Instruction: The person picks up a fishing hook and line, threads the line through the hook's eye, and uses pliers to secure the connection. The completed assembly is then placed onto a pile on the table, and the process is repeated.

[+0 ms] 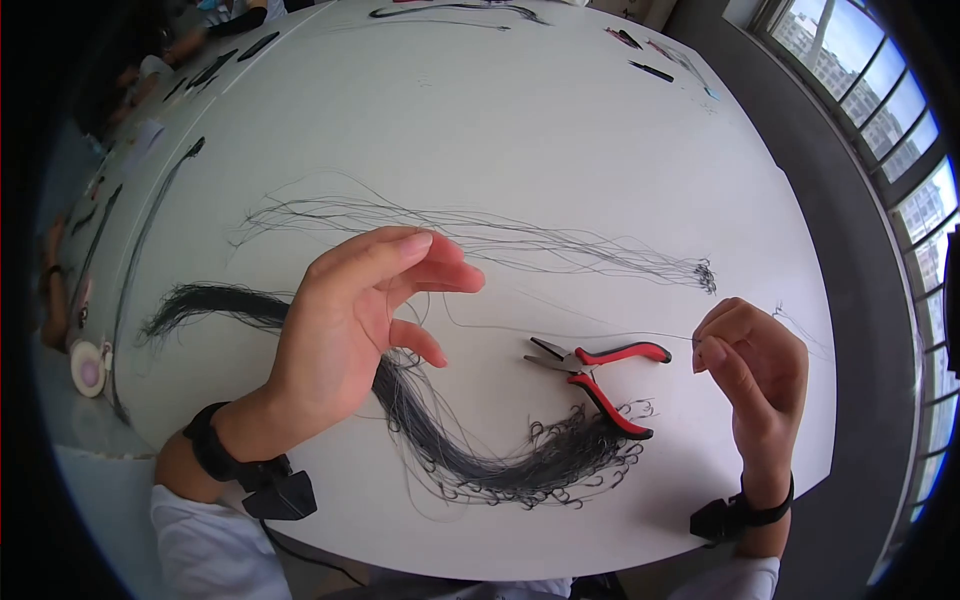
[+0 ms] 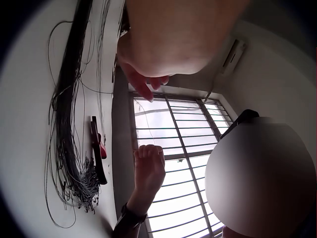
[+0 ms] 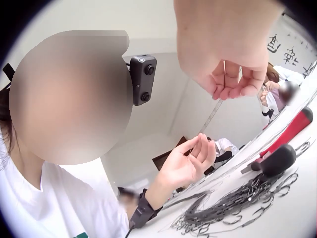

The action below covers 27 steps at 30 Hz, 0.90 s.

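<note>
My right hand [image 1: 755,370] is raised at the right of the table, thumb and fingertips pinching a thin dark line [image 1: 570,330]. That line runs leftward over the table toward my left hand [image 1: 345,315]. My left hand hovers above a dark bundle of hooked lines [image 1: 470,465], its fingers loosely curved and the thumb apart from them. Many small fish hooks [image 1: 600,450] crowd the bundle's right end. Red-and-black pliers [image 1: 590,370] lie with jaws apart between the hands, one handle over the hooks. In the right wrist view the pinching fingertips [image 3: 230,94] meet.
Beyond my hands a looser spread of lines [image 1: 480,230] lies across the table, hooks gathered at its right end. Small tools [image 1: 652,71] rest at the far right. A long dark strand [image 1: 160,210] lies at the left, near other people. A barred window [image 1: 890,110] stands at the right.
</note>
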Each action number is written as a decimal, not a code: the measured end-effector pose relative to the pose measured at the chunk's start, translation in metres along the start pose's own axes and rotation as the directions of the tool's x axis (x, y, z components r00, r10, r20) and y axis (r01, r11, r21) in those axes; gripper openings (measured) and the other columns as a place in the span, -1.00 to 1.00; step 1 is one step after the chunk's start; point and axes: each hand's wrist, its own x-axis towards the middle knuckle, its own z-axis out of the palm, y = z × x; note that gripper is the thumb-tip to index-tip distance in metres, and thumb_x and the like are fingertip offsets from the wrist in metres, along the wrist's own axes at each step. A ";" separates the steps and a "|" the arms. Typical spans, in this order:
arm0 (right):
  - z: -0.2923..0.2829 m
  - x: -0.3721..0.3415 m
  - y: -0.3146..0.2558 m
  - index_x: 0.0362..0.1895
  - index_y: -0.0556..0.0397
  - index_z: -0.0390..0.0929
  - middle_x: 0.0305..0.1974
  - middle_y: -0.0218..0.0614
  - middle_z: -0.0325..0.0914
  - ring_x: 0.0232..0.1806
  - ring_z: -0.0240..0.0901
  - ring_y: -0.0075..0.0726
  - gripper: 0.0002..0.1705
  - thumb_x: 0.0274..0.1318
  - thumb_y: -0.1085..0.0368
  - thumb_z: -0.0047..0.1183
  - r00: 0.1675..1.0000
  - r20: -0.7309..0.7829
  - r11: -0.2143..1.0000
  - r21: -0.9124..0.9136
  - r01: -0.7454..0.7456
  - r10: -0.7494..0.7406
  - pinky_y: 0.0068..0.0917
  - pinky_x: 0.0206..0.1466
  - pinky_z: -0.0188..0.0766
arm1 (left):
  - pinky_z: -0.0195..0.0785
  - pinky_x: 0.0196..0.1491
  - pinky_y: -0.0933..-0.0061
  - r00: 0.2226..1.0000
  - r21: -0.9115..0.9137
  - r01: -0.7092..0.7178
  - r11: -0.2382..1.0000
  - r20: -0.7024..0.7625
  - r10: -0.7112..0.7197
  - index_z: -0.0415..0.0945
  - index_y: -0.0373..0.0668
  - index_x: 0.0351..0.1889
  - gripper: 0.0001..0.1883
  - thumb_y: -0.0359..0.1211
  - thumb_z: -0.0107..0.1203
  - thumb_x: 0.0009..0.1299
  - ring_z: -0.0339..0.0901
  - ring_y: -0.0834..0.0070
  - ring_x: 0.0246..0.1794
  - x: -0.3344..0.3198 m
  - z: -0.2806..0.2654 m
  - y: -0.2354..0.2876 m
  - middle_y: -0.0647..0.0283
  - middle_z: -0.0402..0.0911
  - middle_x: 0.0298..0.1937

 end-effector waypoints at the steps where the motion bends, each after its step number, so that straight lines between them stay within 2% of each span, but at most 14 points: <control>1: -0.006 0.003 0.000 -0.54 0.22 0.44 -0.55 -0.30 0.43 -0.47 0.34 -0.46 -0.91 -0.02 0.50 0.02 1.000 -0.020 1.000 -0.019 0.010 -0.010 -0.53 -0.31 0.26 | 0.35 -0.56 0.53 0.998 0.002 -0.028 1.000 -0.052 0.028 0.44 -0.16 -0.23 -0.75 -0.19 -0.13 0.39 0.48 0.35 0.03 0.003 0.000 0.003 0.22 0.57 -0.16; 2: -0.012 0.006 0.001 -0.55 0.22 0.44 -0.55 -0.30 0.43 -0.47 0.34 -0.45 -0.90 -0.02 0.49 0.03 0.999 -0.039 0.999 -0.036 0.019 -0.020 -0.52 -0.31 0.26 | 0.31 -0.56 0.56 0.993 0.006 -0.056 0.998 -0.106 0.057 0.44 -0.14 -0.23 -0.76 -0.19 -0.13 0.39 0.48 0.36 0.04 0.005 -0.001 0.007 0.23 0.57 -0.17; 3: -0.017 0.009 0.002 -0.57 0.21 0.44 -0.57 -0.31 0.41 -0.48 0.34 -0.44 -0.87 0.00 0.47 0.04 0.998 -0.054 0.998 -0.052 0.022 -0.025 -0.51 -0.31 0.27 | 0.22 -0.59 0.61 0.975 -0.042 -0.069 0.997 -0.213 0.058 0.43 -0.13 -0.23 -0.78 -0.20 -0.10 0.38 0.52 0.46 -0.18 0.007 0.004 0.012 0.32 0.53 -0.36; 4: -0.021 0.011 0.004 -0.56 0.20 0.45 -0.58 -0.32 0.42 -0.49 0.35 -0.46 -0.85 0.03 0.44 0.04 0.996 -0.077 0.996 -0.081 0.028 -0.034 -0.53 -0.34 0.28 | 0.22 -0.59 0.61 0.974 -0.037 -0.079 0.996 -0.216 0.069 0.43 -0.13 -0.23 -0.78 -0.20 -0.10 0.38 0.52 0.46 -0.18 0.010 -0.006 0.014 0.32 0.53 -0.36; 6: -0.028 0.017 0.012 -0.54 0.20 0.49 -0.57 -0.33 0.46 -0.50 0.37 -0.50 -0.83 0.05 0.38 0.07 0.991 -0.136 0.991 -0.132 -0.023 0.005 -0.57 -0.38 0.28 | 0.26 -0.54 0.52 0.998 -0.130 -0.043 0.991 -0.050 0.037 0.43 -0.19 -0.29 -0.79 -0.23 -0.07 0.35 0.47 0.54 -0.48 0.019 -0.039 0.015 0.38 0.45 -0.55; 8: -0.036 0.024 0.024 -0.53 0.20 0.51 -0.57 -0.34 0.48 -0.50 0.38 -0.53 -0.82 0.05 0.36 0.08 0.987 -0.150 0.984 -0.159 -0.083 0.059 -0.59 -0.39 0.28 | 0.12 -0.62 0.53 0.989 -0.170 -0.064 0.983 -0.143 0.040 0.40 -0.18 -0.36 -0.82 -0.27 -0.06 0.35 0.24 0.61 -0.69 0.025 -0.044 0.020 0.46 0.24 -0.70; 10: -0.044 0.030 0.041 -0.50 0.17 0.57 -0.57 -0.36 0.52 -0.50 0.39 -0.58 -0.82 0.08 0.33 0.08 0.977 -0.157 0.964 -0.200 -0.177 0.147 -0.64 -0.40 0.28 | 0.01 -0.65 0.60 0.995 -0.179 -0.005 0.984 -0.100 -0.013 0.40 -0.18 -0.37 -0.85 -0.30 -0.04 0.34 0.12 0.67 -0.74 0.033 -0.064 0.019 0.50 0.19 -0.72; 12: -0.053 0.036 0.054 -0.48 0.17 0.58 -0.58 -0.36 0.52 -0.50 0.39 -0.58 -0.82 0.08 0.33 0.08 0.955 -0.143 0.946 -0.161 -0.282 0.260 -0.64 -0.39 0.28 | -0.04 -0.70 0.63 0.978 -0.094 0.061 0.994 -0.193 -0.078 0.40 -0.18 -0.35 -0.84 -0.29 -0.07 0.37 0.04 0.70 -0.78 0.040 -0.076 0.016 0.52 0.13 -0.73; 13: -0.056 0.037 0.060 -0.48 0.17 0.58 -0.58 -0.36 0.52 -0.50 0.39 -0.58 -0.82 0.08 0.33 0.08 0.956 -0.154 0.947 -0.168 -0.275 0.250 -0.64 -0.39 0.28 | -0.04 -0.70 0.63 0.981 -0.095 0.051 0.994 -0.181 -0.068 0.40 -0.18 -0.35 -0.84 -0.29 -0.07 0.37 0.04 0.70 -0.78 0.043 -0.081 0.014 0.52 0.13 -0.73; 15: -0.062 0.039 0.071 -0.47 0.19 0.61 -0.58 -0.36 0.52 -0.51 0.38 -0.58 -0.80 0.05 0.29 0.11 0.941 -0.170 0.926 -0.195 -0.324 0.293 -0.65 -0.39 0.28 | -0.08 -0.69 0.67 0.970 0.151 0.055 0.987 -0.241 -0.017 0.43 -0.23 -0.31 -0.82 -0.30 -0.05 0.37 0.01 0.75 -0.78 0.047 -0.089 0.014 0.54 0.13 -0.71; 22: -0.071 0.041 0.097 -0.46 0.25 0.63 -0.61 -0.32 0.53 -0.54 0.39 -0.56 -0.71 0.00 0.21 0.16 0.924 -0.212 0.864 -0.337 -0.375 0.319 -0.62 -0.43 0.28 | -0.14 -0.66 0.72 0.885 0.300 -0.066 0.951 -0.423 0.195 0.47 -0.29 -0.14 -0.76 -0.31 -0.03 0.36 -0.07 0.84 -0.75 0.048 -0.107 0.013 0.58 0.15 -0.65; 24: -0.072 0.041 0.102 -0.45 0.25 0.64 -0.60 -0.31 0.54 -0.54 0.40 -0.56 -0.70 -0.02 0.19 0.18 0.916 -0.223 0.854 -0.339 -0.394 0.334 -0.62 -0.45 0.29 | 0.17 -0.48 0.69 0.814 0.484 -0.063 0.873 -0.481 0.326 0.48 -0.25 -0.10 -0.76 -0.35 -0.02 0.35 0.25 0.75 -0.56 0.050 -0.115 0.012 0.45 0.34 -0.51; 25: -0.072 0.041 0.102 -0.45 0.24 0.64 -0.60 -0.31 0.54 -0.54 0.39 -0.56 -0.70 -0.02 0.19 0.18 0.917 -0.220 0.849 -0.355 -0.392 0.331 -0.62 -0.46 0.29 | 0.17 -0.48 0.69 0.814 0.483 -0.064 0.873 -0.480 0.326 0.48 -0.25 -0.10 -0.76 -0.35 -0.02 0.35 0.25 0.75 -0.56 0.054 -0.118 0.007 0.45 0.34 -0.51; 27: -0.072 0.041 0.104 -0.45 0.23 0.64 -0.60 -0.31 0.54 -0.55 0.39 -0.56 -0.70 -0.02 0.19 0.19 0.918 -0.216 0.843 -0.369 -0.392 0.333 -0.62 -0.46 0.29 | 0.27 -0.02 0.52 0.672 0.683 -0.253 0.685 -0.385 0.632 0.49 -0.22 -0.07 -0.76 -0.40 0.01 0.31 0.41 0.51 -0.11 0.064 -0.122 -0.006 0.27 0.48 -0.18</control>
